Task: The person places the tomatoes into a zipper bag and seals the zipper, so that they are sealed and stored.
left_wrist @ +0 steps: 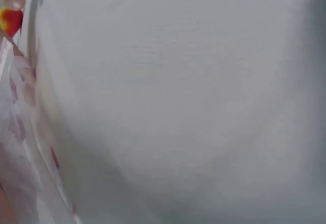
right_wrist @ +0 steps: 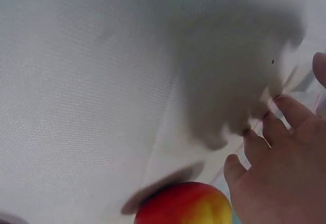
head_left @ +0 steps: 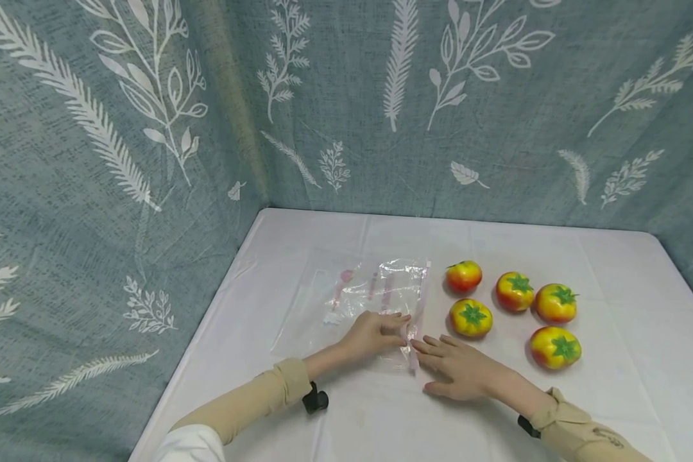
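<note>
Transparent plastic bag (head_left: 355,298): lies inside the left edge of the white-covered table (head_left: 624,289); narrow gap to five red-yellow fruits (head_left: 472,319) at right. Left hand (head_left: 372,335) pinches its pink-lined right edge; right hand (head_left: 462,369), fingers extended, grasping nothing, touches that edge.

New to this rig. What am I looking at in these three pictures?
No robot here: a person works with two bare hands. The wide picture comes from a head-worn camera looking forward and down; the other two come from the wrist cameras, one per wrist.

On the white tablecloth lie a clear plastic bag and, to its right, five red-and-yellow, tomato-like fruits with green tops.

The left hand seems to pinch the bag's edge. The right hand holds nothing; its extended fingers reach that same edge.
</note>
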Tool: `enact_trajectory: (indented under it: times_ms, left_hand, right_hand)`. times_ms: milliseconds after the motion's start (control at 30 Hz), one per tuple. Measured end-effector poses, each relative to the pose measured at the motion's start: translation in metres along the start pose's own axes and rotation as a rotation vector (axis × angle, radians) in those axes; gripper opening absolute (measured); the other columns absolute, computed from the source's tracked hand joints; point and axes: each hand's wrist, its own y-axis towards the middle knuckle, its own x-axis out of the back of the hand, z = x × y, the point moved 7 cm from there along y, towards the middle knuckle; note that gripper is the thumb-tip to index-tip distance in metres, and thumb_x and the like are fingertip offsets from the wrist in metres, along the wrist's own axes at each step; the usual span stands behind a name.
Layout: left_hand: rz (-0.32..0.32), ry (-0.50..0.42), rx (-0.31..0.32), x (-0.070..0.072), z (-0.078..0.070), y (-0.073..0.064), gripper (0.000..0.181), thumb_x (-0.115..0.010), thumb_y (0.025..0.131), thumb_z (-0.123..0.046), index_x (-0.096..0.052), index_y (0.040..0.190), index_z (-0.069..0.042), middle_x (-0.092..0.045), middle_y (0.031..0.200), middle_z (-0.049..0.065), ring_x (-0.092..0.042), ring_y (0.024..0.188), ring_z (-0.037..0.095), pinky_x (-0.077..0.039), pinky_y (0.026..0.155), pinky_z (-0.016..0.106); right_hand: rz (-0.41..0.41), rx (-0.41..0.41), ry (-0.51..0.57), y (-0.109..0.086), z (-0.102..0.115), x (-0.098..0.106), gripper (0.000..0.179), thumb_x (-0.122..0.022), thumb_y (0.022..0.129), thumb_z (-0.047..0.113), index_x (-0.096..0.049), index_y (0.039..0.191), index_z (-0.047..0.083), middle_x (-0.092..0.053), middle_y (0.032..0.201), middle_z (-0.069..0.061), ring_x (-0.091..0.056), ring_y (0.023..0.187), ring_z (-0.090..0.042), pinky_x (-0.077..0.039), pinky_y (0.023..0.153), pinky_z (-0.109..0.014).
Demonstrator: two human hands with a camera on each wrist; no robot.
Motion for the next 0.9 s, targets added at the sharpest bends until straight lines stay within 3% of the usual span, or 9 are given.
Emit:
enact_trajectory:
  times_ms: [367,667,767,900]
  left_hand:
    - [-0.082,-0.089,-0.015,0.011,-0.008,-0.002,0.04,-0.074,0.08,-0.017,-0.065,0.118,-0.005,-0.06,0.124,0.015,-0.058,0.116,0.026,-0.048,0.095,0.03]
    - [-0.148,-0.14,-0.02,0.016,-0.014,-0.005,0.038,-0.075,0.079,-0.014,-0.067,0.114,-0.006,-0.064,0.12,0.01,-0.061,0.111,0.024,-0.05,0.092,0.028]
    - [-0.161,-0.156,-0.003,0.017,-0.014,-0.005,0.036,-0.076,0.078,-0.013,-0.068,0.112,-0.007,-0.065,0.118,0.009,-0.063,0.109,0.024,-0.053,0.083,0.021]
    - [-0.17,-0.183,0.007,0.02,-0.017,-0.006,0.036,-0.076,0.077,-0.01,-0.069,0.111,-0.005,-0.066,0.115,0.01,-0.063,0.108,0.026,-0.055,0.082,0.027]
  right_hand:
    - [-0.03,0.026,-0.046,0.0,0.003,0.003,0.059,-0.056,0.092,0.041,-0.048,0.139,0.006,-0.04,0.15,-0.009,-0.037,0.136,-0.032,-0.029,0.111,-0.052]
    - [-0.029,0.025,-0.048,0.001,0.003,0.003,0.057,-0.057,0.092,0.039,-0.049,0.138,0.007,-0.038,0.151,-0.012,-0.034,0.139,-0.031,-0.028,0.112,-0.051]
    - [-0.027,0.028,-0.048,0.001,0.004,0.003,0.057,-0.057,0.092,0.038,-0.048,0.138,0.006,-0.035,0.152,-0.013,-0.033,0.139,-0.031,-0.028,0.113,-0.05]
    - [-0.02,0.033,-0.033,0.001,0.005,0.002,0.056,-0.057,0.093,0.036,-0.047,0.139,0.005,-0.034,0.152,-0.013,-0.035,0.138,-0.032,-0.028,0.112,-0.05]
